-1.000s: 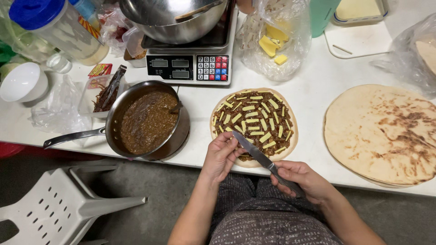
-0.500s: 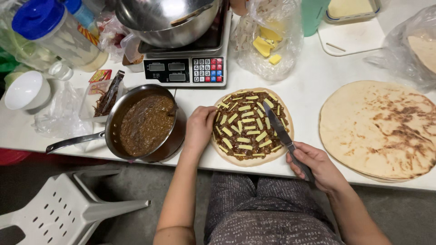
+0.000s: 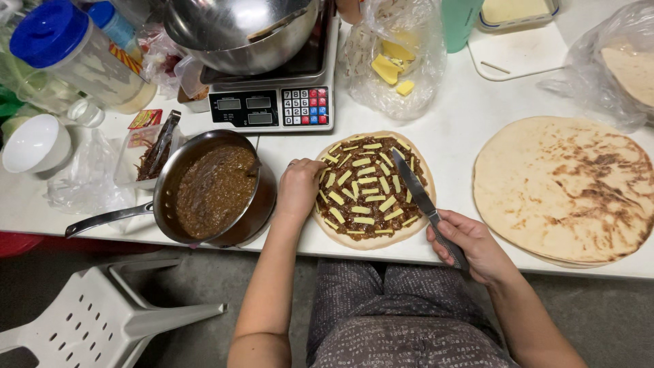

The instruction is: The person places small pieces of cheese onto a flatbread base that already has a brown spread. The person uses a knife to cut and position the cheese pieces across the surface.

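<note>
A round flatbread (image 3: 371,235) spread with dark brown paste and strewn with several yellow cheese sticks lies on the white table near its front edge. My left hand (image 3: 298,187) rests curled on the flatbread's left rim, holding nothing I can see. My right hand (image 3: 470,247) grips the handle of a knife (image 3: 413,187). Its blade lies across the right side of the topped flatbread, tip pointing away from me.
A pan of brown paste (image 3: 214,187) sits left of the flatbread, its handle pointing left. Behind stand a scale (image 3: 276,109) under a metal bowl (image 3: 242,31) and a bag of cheese (image 3: 394,65). Plain flatbreads (image 3: 569,191) lie right. A white plastic chair (image 3: 102,320) stands below left.
My right hand carried the knife from the flatbread's near left edge over to its right side. My left hand slid from the near edge to the left rim.
</note>
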A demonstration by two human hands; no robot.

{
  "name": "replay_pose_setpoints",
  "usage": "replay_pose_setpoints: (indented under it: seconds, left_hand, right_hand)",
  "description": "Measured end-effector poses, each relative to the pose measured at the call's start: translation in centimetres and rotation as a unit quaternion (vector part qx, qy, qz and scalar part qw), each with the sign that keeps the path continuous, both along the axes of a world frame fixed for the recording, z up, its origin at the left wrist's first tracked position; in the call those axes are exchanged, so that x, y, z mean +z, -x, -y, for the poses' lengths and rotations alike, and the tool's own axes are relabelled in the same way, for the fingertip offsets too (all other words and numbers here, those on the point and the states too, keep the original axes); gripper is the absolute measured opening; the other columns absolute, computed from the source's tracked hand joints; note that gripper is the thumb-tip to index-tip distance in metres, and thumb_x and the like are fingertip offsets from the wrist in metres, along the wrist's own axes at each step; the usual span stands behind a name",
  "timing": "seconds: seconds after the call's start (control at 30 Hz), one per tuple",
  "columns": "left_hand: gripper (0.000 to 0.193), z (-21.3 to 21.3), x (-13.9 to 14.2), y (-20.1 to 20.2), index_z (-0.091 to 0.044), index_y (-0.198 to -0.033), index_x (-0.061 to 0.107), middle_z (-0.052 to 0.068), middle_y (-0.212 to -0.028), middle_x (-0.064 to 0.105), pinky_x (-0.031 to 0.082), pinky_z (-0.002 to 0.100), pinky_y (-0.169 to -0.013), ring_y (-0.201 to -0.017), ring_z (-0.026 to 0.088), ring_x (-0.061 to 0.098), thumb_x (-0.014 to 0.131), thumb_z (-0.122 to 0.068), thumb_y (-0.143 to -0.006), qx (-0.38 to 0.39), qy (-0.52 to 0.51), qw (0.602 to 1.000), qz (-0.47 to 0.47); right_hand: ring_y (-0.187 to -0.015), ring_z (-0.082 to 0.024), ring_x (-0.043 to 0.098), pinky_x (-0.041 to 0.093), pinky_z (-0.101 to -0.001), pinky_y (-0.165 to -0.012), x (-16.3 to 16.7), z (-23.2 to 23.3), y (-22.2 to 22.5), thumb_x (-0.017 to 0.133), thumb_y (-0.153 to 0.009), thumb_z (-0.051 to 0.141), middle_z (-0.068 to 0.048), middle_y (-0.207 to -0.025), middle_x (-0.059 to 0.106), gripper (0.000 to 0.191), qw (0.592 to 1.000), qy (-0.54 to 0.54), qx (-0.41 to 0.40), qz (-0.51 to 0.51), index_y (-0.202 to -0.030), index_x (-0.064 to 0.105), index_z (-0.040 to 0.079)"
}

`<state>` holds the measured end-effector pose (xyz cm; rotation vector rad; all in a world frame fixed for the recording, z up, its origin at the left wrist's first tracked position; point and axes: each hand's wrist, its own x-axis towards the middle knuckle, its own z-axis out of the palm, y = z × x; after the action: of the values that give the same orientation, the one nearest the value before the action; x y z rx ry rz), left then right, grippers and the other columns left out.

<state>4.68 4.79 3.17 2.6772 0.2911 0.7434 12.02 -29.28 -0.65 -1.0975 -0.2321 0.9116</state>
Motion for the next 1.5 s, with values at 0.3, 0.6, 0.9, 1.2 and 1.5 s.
replay_pose_setpoints:
  seconds: [0.3, 0.6, 0.9, 1.2, 1.5]
  left_hand:
    - [0.02, 1.7, 2.4, 1.0, -0.004, -0.112, 0.074, 0.01, -0.087, 0.078, 0.06, 0.033, -0.067, -0.076, 0.022, 0.074, 0.066, -0.016, -0.098, 0.074, 0.372, 0.925, -0.014]
    - [0.036, 5.5, 2.9, 1.5, 0.007, -0.135, 0.053, 0.023, -0.124, 0.066, 0.061, 0.035, -0.1, -0.113, 0.029, 0.069, 0.045, -0.003, -0.102, -0.076, 0.76, 0.644, -0.029]
    - [0.04, 9.8, 1.3, 2.0, 0.003, -0.142, 0.048, 0.024, -0.139, 0.058, 0.051, 0.045, -0.113, -0.131, 0.034, 0.059, 0.051, 0.0, -0.103, -0.157, 0.773, 0.593, 0.158]
    - [0.043, 11.2, 0.5, 2.5, 0.002, -0.148, 0.045, 0.023, -0.144, 0.056, 0.049, 0.046, -0.118, -0.136, 0.033, 0.056, 0.053, -0.005, -0.106, -0.209, 0.74, 0.6, 0.221]
    - [0.038, 11.2, 0.1, 2.6, 0.004, -0.144, 0.049, 0.022, -0.139, 0.06, 0.05, 0.047, -0.117, -0.134, 0.034, 0.058, 0.053, -0.004, -0.107, -0.203, 0.735, 0.608, 0.22]
  right_hand:
    - [-0.06, -0.009, 0.053, 0.045, -0.0229, -0.049, 0.0, -0.1, 0.2, 0.053, -0.103, 0.014, -0.005, -0.085, 0.065, 0.033, 1.0, 0.007, 0.006, 0.016, -0.128, 0.062, -0.006]
    - [-0.064, -0.009, 0.056, 0.048, -0.0244, -0.056, 0.5, -2.0, 3.1, 0.057, -0.098, 0.015, -0.003, -0.09, 0.072, 0.047, 0.97, 0.188, 0.043, 0.145, -0.145, 0.057, 0.011]
    - [-0.081, -0.017, 0.069, 0.055, -0.0298, -0.074, 5.5, -3.2, 6.0, 0.062, -0.096, 0.012, -0.011, -0.1, 0.069, 0.041, 0.825, 0.187, -0.056, 0.53, -0.137, 0.061, 0.007]
    - [-0.068, -0.019, 0.064, 0.053, -0.0314, -0.062, 6.1, -3.4, 6.4, 0.066, -0.092, 0.008, -0.011, -0.091, 0.066, 0.043, 0.798, 0.193, -0.071, 0.566, -0.135, 0.063, 0.006]
    - [-0.062, -0.015, 0.061, 0.051, -0.0299, -0.057, 6.3, -3.4, 6.4, 0.066, -0.092, 0.008, -0.008, -0.085, 0.063, 0.043, 0.806, 0.204, -0.063, 0.552, -0.135, 0.063, 0.006]
